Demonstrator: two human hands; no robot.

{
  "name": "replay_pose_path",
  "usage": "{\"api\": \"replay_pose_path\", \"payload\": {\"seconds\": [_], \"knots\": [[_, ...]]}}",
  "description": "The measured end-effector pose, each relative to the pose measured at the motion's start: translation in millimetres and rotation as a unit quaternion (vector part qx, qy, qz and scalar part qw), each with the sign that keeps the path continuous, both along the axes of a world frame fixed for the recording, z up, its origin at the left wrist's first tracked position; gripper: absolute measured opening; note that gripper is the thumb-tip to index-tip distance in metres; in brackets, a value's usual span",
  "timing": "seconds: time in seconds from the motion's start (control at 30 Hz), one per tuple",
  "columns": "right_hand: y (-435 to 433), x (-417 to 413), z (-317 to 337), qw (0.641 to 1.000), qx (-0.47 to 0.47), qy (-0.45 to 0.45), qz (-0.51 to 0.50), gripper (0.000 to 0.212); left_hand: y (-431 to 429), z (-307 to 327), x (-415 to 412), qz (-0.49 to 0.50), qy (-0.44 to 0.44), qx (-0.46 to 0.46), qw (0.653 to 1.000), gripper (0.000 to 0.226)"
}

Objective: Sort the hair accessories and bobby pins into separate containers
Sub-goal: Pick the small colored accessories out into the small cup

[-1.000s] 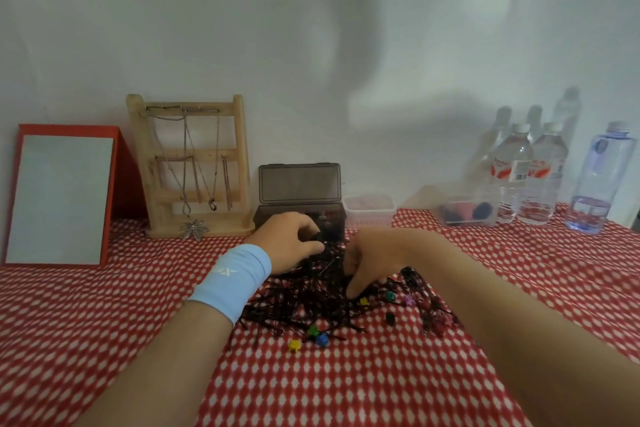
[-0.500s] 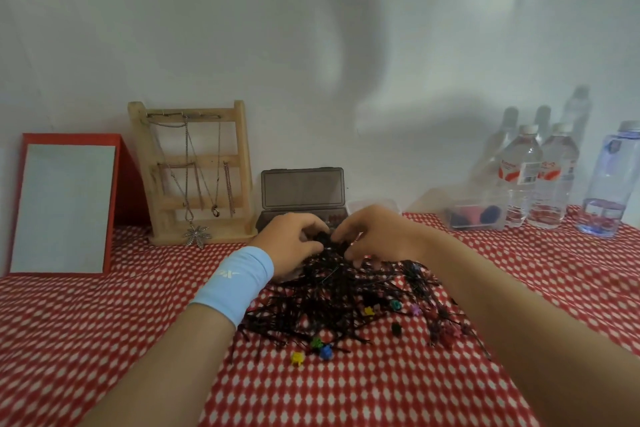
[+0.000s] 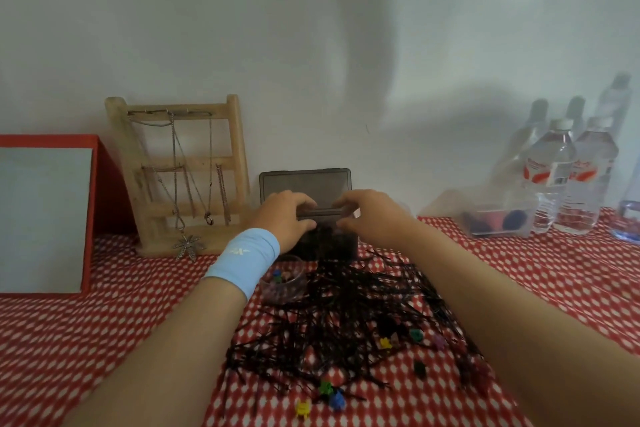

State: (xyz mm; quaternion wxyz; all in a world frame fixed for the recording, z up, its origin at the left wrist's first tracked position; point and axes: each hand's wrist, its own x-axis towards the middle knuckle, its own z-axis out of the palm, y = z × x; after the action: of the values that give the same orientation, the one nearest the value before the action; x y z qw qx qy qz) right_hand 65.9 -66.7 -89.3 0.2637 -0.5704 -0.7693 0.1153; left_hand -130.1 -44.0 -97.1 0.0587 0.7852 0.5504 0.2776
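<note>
A big heap of black bobby pins point(image 3: 343, 319) lies on the red-and-white cloth, with small coloured claw clips point(image 3: 334, 399) scattered along its near and right edges. A dark box point(image 3: 325, 248), lid up, stands behind the heap. My left hand point(image 3: 282, 218), with a blue wristband, and my right hand point(image 3: 375, 218) meet over the box's opening. Their fingers are curled around a bunch of bobby pins, and a few strands trail down over the box's front. A small clear cup point(image 3: 284, 284) holding coloured clips sits beside my left wrist.
A wooden jewellery rack point(image 3: 180, 180) with necklaces and a red-framed mirror point(image 3: 45, 218) stand at the back left. At the back right are a clear tub point(image 3: 495, 224) with dark and red items and several water bottles point(image 3: 554, 184). The wall is close behind.
Both hands rose from the heap and moved back to the box, carrying a bunch of pins. The clear cup by my left wrist has come into view.
</note>
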Motion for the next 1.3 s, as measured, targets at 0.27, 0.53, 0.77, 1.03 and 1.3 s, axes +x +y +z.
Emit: {"api": "replay_pose_path", "payload": {"seconds": [0.27,0.53,0.77,1.03,1.3], "knots": [[-59.9,29.8,10.3,0.96,-0.214,-0.116,0.138,0.01,-54.0,-0.7,14.4,-0.132,0.001,-0.029,0.991,0.005],[-77.5,34.1,-2.2,0.95,-0.244,-0.131,0.146,0.012,-89.4,-20.4,33.3,-0.185,0.055,-0.137,0.972,0.012],[-75.0,40.1,-12.7,0.974,-0.201,0.047,0.096,0.017,-90.2,-29.9,34.7,-0.16,-0.025,-0.092,0.983,0.026],[-63.7,26.3,-23.8,0.952,-0.147,0.259,0.069,0.025,-74.6,-22.9,22.4,-0.094,-0.097,-0.032,0.99,0.02],[-20.3,-2.7,14.2,0.96,-0.113,0.253,0.034,0.018,-37.2,13.7,14.3,-0.051,-0.111,0.017,0.992,0.023]]}}
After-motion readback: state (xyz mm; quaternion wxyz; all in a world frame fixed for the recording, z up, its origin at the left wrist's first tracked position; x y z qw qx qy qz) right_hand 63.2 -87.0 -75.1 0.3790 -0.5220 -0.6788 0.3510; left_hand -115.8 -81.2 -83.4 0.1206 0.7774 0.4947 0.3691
